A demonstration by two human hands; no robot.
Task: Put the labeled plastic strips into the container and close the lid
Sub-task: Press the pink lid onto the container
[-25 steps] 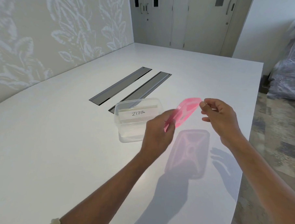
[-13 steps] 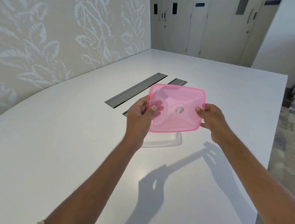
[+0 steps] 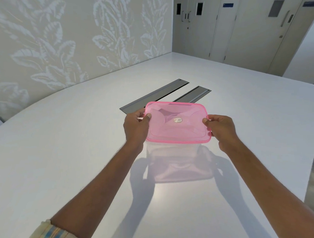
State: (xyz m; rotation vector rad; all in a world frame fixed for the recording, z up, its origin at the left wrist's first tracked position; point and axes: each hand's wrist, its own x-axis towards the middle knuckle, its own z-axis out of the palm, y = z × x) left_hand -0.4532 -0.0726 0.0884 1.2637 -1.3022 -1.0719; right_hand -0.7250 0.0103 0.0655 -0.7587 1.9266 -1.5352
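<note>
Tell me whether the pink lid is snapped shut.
Cannot tell. The pink lid sits level over the clear container, both hands gripping its ends; the seal isn't visible.

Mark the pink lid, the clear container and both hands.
pink lid (image 3: 177, 126), head view, centre panel.
clear container (image 3: 178, 155), head view, near wall below lid.
left hand (image 3: 136, 128), head view, back.
right hand (image 3: 222, 130), head view, back.

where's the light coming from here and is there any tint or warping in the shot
Head view: the arm and translucent pink plastic lid shadows fall toward the camera on the glossy white table, so the light comes from ahead; the lid's shadow is pink-tinted; the wide lens tilts the grey doors and bows the table edge.
</note>
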